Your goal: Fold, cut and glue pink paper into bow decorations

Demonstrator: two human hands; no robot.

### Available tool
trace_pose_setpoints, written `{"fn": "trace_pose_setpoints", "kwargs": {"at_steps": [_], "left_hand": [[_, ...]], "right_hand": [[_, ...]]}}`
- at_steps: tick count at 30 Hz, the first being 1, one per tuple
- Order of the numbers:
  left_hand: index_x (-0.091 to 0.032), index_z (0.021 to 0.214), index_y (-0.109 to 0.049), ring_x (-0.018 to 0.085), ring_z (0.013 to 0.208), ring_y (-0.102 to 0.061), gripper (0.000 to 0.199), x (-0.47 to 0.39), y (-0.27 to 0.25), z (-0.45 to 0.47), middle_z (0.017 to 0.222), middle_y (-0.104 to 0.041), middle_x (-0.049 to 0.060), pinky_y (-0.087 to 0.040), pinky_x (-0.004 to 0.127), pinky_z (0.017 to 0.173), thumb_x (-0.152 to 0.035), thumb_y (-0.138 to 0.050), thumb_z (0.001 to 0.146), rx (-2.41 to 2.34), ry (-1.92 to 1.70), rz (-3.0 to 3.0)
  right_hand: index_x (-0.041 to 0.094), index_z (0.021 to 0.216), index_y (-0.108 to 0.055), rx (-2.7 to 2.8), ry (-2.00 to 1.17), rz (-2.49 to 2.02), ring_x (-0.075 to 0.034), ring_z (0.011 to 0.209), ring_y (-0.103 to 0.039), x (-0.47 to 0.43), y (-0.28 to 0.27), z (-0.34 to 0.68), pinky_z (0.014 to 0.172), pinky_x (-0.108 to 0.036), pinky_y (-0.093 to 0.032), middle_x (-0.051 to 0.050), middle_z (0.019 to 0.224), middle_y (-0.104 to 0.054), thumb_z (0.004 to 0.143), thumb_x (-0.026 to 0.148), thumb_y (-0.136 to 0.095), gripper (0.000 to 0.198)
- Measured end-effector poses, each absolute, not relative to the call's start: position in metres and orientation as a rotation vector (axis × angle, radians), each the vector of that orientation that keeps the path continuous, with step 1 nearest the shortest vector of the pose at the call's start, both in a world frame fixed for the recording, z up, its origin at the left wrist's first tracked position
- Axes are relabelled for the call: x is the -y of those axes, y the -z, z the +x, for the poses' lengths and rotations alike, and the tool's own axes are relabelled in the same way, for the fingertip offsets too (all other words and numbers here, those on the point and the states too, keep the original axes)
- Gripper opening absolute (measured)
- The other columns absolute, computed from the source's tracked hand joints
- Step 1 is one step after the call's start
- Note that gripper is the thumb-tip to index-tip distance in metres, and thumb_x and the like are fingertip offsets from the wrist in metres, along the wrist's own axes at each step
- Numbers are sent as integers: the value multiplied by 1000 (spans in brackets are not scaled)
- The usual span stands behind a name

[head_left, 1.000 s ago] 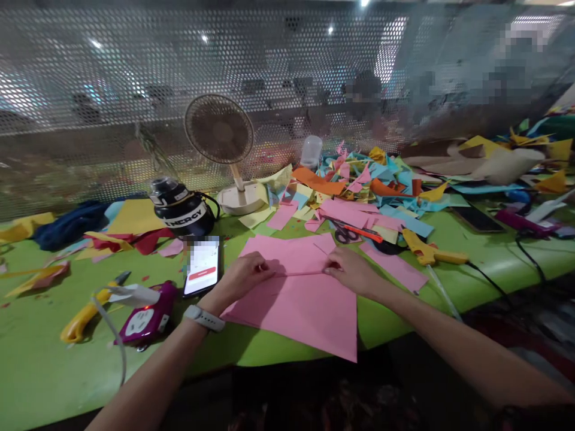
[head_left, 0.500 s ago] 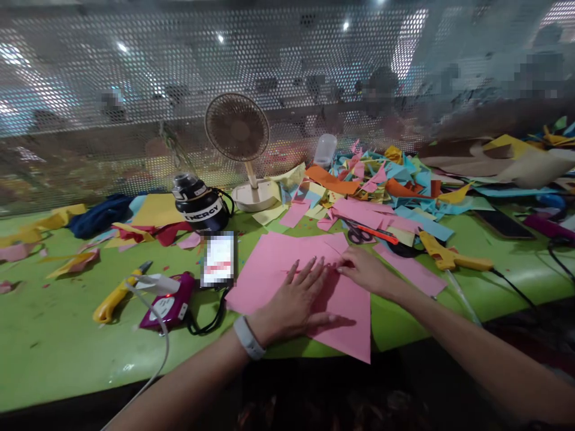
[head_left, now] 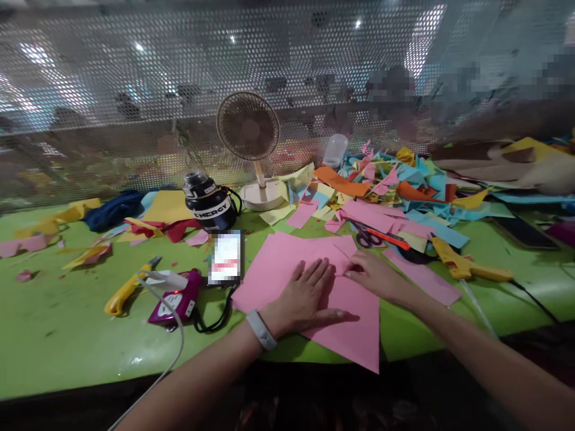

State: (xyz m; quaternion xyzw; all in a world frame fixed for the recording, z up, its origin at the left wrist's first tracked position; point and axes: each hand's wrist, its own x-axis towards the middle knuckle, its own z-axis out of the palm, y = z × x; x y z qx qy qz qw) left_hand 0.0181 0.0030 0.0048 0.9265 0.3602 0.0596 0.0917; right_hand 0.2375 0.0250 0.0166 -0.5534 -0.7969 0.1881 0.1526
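A large pink sheet of paper [head_left: 265, 269] lies on the green table near its front edge. My left hand [head_left: 309, 293] presses flat on the sheet, fingers stretched out and thumb pointing right. Just right of those fingertips, my right hand [head_left: 366, 272] rests on the sheet with thumb and fingers pinched together. A thin line runs up and left from the pinch; whether it is a slim tool or a mark on the paper I cannot make out. Beyond the right hand lie dark-handled scissors [head_left: 369, 238] and an orange-red cutter [head_left: 389, 238].
Coloured paper scraps [head_left: 381, 179] heap behind the sheet. A yellow glue gun [head_left: 467, 263] lies right, a dark phone [head_left: 523, 232] beyond it. To the left are a lit phone [head_left: 225, 257], purple power box [head_left: 177, 302], yellow knife [head_left: 130, 290], black bottle [head_left: 209, 203] and fan [head_left: 248, 127].
The whole view has shifted, so things appear slightly farther right. My left fingers have drawn closer together. The right hand still pinches at nearly the same spot on the sheet.
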Motion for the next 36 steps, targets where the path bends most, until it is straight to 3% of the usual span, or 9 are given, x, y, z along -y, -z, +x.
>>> {"fn": "trace_pose_setpoints", "kwargs": {"at_steps": [15,18,21,24,30,36], "left_hand": [[-14,149,-27,31,143,-27,89,-4,11,20,153,-34,16,-20,51,114,-77,-23,86,-1074,-278,2959],[-15,149,-28,33,141,-30,88,-4,9,19,152,-35,16,-24,54,111,-76,-23,86,-1081,-259,2948],[-16,149,-29,32,141,-31,85,-3,8,17,152,-36,16,-26,53,111,-74,-25,88,-1070,-294,2962],[-15,149,-29,31,141,-31,82,-4,9,16,152,-35,16,-26,52,112,-71,-27,89,-1058,-262,2972],[-13,149,-29,30,142,-29,80,-6,9,17,154,-31,15,-24,52,113,-68,-30,90,-1069,-189,2952],[-14,149,-31,31,142,-28,81,-4,9,19,153,-32,16,-22,54,113,-69,-31,89,-1091,-204,2916]], "right_hand": [[20,82,-66,2274,-425,-1827,-23,94,-59,-5,-29,273,81,-36,-42,-5,92,-67,88,24,-56,12],[19,93,-66,2091,-259,-1876,-26,102,-59,9,-33,261,88,-40,-45,-10,104,-68,92,23,-47,20],[18,115,-64,2098,-80,-1701,-27,117,-55,23,-27,234,102,-45,-40,-12,123,-64,96,26,-40,31],[11,139,-48,2310,-167,-1586,-28,135,-41,32,-13,210,110,-46,-34,-16,147,-44,97,39,-38,51],[1,146,-35,2416,-364,-1651,-28,144,-25,31,3,206,117,-47,-24,-19,153,-28,98,54,-28,72],[5,144,-41,2377,-247,-1631,-29,140,-33,33,7,208,116,-48,-28,-19,150,-37,97,52,-33,66]]}}
